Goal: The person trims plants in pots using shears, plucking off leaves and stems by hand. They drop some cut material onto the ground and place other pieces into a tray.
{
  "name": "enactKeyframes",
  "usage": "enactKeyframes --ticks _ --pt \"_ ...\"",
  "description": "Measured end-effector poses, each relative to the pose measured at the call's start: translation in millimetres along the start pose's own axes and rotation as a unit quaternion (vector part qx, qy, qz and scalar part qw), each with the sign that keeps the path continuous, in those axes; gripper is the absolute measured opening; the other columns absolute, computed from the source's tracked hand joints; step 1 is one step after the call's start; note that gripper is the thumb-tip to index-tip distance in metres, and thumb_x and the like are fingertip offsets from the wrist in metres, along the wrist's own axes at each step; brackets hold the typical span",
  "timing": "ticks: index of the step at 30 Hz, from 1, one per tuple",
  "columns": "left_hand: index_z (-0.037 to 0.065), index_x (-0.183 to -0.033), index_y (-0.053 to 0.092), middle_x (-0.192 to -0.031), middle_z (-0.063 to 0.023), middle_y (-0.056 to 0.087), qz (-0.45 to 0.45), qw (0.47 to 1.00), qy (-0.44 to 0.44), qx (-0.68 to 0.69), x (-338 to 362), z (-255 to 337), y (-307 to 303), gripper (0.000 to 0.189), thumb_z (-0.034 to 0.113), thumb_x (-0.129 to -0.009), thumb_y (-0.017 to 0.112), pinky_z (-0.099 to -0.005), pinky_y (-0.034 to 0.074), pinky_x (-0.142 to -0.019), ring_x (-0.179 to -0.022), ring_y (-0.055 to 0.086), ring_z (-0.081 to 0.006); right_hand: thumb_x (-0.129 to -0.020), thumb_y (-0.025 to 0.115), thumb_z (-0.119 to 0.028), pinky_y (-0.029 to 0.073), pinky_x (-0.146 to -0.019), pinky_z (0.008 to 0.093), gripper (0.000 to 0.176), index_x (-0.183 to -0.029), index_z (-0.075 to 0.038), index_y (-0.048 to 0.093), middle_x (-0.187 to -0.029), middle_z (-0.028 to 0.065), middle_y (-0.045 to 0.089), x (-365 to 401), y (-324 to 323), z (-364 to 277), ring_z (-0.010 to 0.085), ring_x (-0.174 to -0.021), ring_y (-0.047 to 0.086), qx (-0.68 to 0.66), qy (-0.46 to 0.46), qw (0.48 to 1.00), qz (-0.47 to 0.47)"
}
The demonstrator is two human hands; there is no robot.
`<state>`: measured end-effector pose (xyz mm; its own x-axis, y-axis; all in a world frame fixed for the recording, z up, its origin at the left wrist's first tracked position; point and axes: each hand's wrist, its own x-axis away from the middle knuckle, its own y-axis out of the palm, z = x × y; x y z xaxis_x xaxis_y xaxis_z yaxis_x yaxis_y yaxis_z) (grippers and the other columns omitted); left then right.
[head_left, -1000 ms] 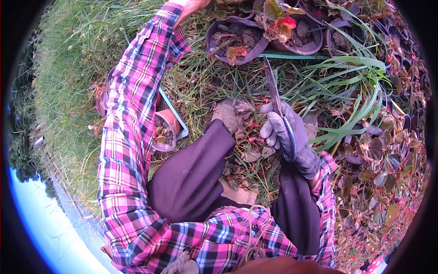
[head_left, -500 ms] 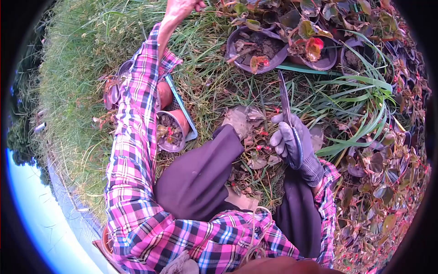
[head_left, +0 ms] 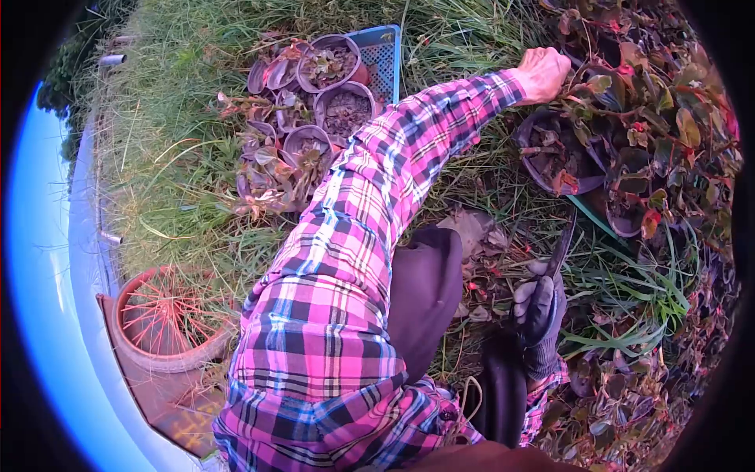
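My bare left hand (head_left: 543,76) reaches out over the grass, its fingers curled in and their tips hidden, so I cannot tell whether they pinch anything. It is just beside some dark leafy plants (head_left: 617,90) and above a purple pot (head_left: 586,186), which holds soil and a few reddish leaves. A second pot (head_left: 627,228) stands next to it, and a green edge (head_left: 595,217) shows beside them both. My right hand (head_left: 539,303), in a grey glove, is closed around a dark, narrow tool (head_left: 564,248) whose tip points toward that green edge. A tuft of long grass (head_left: 641,303) grows near the glove. Beyond my plaid left sleeve (head_left: 330,299), more potted plants (head_left: 329,64) crowd against a blue crate (head_left: 385,67), and farther down that side is a wheel (head_left: 169,363) with orange-red spokes
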<state>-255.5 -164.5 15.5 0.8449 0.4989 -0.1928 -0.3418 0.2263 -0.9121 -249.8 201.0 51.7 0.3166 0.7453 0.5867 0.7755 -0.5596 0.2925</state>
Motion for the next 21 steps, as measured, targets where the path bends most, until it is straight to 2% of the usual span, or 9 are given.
enactKeyframes --ticks 6,8,9,10,11,12,13,18,21 --pt "-0.005 -0.080 0.059 -0.071 -0.0265 0.058 0.082 0.997 -0.011 0.004 10.3 12.8 -11.4 0.016 0.005 -0.068 0.061 -0.0454 0.051 -0.065 -0.071 0.061 -0.0403 -0.094 0.044 -0.032 0.035 -0.035 0.0146 0.033 -0.110 -0.003 0.045 -0.062 0.0014 0.059 2.0 -4.5 -2.0 0.0031 -0.041 0.047 0.020 0.011 1.000 0.018" --pt "-0.005 -0.084 0.062 -0.073 -0.0186 0.063 0.066 0.994 -0.073 0.050 6.3 -0.8 5.5 0.011 0.002 -0.077 0.058 -0.0340 0.051 -0.054 -0.064 0.064 -0.0268 -0.092 0.048 -0.033 0.036 -0.037 0.0149 0.035 -0.110 -0.003 0.045 -0.063 0.0013 0.058 5.3 -3.2 -14.0 0.0034 -0.043 0.047 0.004 0.031 0.999 0.020" --pt "0.002 -0.090 0.066 -0.066 -0.0074 0.062 0.212 0.974 0.039 0.073 4.8 -34.8 27.9 0.015 0.004 -0.081 0.055 -0.0256 0.045 -0.049 -0.057 0.058 -0.0096 -0.092 0.049 -0.032 0.036 -0.036 0.0153 0.035 -0.110 -0.002 0.044 -0.062 0.0016 0.057 7.4 -4.2 -15.1 0.0036 -0.043 0.048 0.009 0.030 0.999 0.032" --pt "0.003 -0.079 0.066 -0.063 -0.0090 0.061 0.176 0.984 -0.034 -0.020 5.4 -50.2 9.3 0.013 0.005 -0.079 0.054 -0.0259 0.046 -0.055 -0.061 0.058 -0.0090 -0.091 0.050 -0.032 0.036 -0.036 0.0155 0.035 -0.110 -0.002 0.044 -0.063 0.0017 0.057 8.7 -6.5 -15.4 0.0039 -0.043 0.048 -0.001 0.036 0.999 0.038" --pt "0.003 -0.083 0.065 -0.070 -0.0073 0.063 0.103 0.938 -0.259 0.204 8.3 -26.7 -29.0 0.012 0.008 -0.083 0.054 -0.0242 0.046 -0.059 -0.066 0.060 -0.0104 -0.091 0.051 -0.032 0.037 -0.036 0.0156 0.036 -0.110 -0.002 0.043 -0.063 0.0018 0.057 8.6 -8.5 -14.8 0.0042 -0.043 0.049 -0.010 0.040 0.999 0.032" --pt "-0.002 -0.093 0.062 -0.070 -0.0116 0.063 0.120 0.864 -0.261 0.414 8.8 -65.3 -29.7 0.014 0.007 -0.084 0.059 -0.0261 0.049 -0.052 -0.063 0.062 -0.0160 -0.090 0.052 -0.032 0.037 -0.035 0.0152 0.037 -0.111 -0.002 0.043 -0.064 0.0019 0.057 9.0 -12.2 -13.9 0.0044 -0.043 0.049 -0.012 0.039 0.999 0.025" --pt "-0.001 -0.100 0.062 -0.070 -0.0033 0.061 0.140 0.880 -0.220 0.397 23.7 -30.8 -55.0 0.016 0.008 -0.089 0.055 -0.0171 0.042 -0.049 -0.060 0.055 -0.0053 -0.090 0.052 -0.032 0.036 -0.035 0.0149 0.037 -0.111 -0.003 0.043 -0.064 0.0020 0.058 9.7 -15.1 -12.7 0.0046 -0.043 0.050 -0.013 0.035 0.999 0.015" --pt "0.005 -0.103 0.062 -0.074 -0.0022 0.060 -0.160 0.925 -0.150 0.311 116.9 62.0 -80.5 0.017 0.005 -0.088 0.055 -0.0175 0.041 -0.051 -0.060 0.052 -0.0047 -0.085 0.058 -0.011 0.046 -0.037 0.0176 0.009 -0.084 -0.005 0.051 -0.066 0.0050 0.060 5.2 -25.8 -15.0 0.0090 -0.049 0.060 -0.084 0.020 0.996 -0.035" --pt "0.013 -0.124 0.051 -0.091 -0.0136 0.063 -0.440 0.864 0.134 0.205 147.4 98.4 -66.5 0.046 0.017 -0.080 0.064 -0.0400 0.049 -0.071 -0.077 0.061 -0.0299 -0.083 0.058 -0.005 0.053 -0.043 0.0247 0.010 -0.077 -0.002 0.051 -0.074 0.0146 0.063 -7.7 -38.7 -2.4 0.0183 -0.058 0.065 -0.266 0.018 0.953 -0.146"
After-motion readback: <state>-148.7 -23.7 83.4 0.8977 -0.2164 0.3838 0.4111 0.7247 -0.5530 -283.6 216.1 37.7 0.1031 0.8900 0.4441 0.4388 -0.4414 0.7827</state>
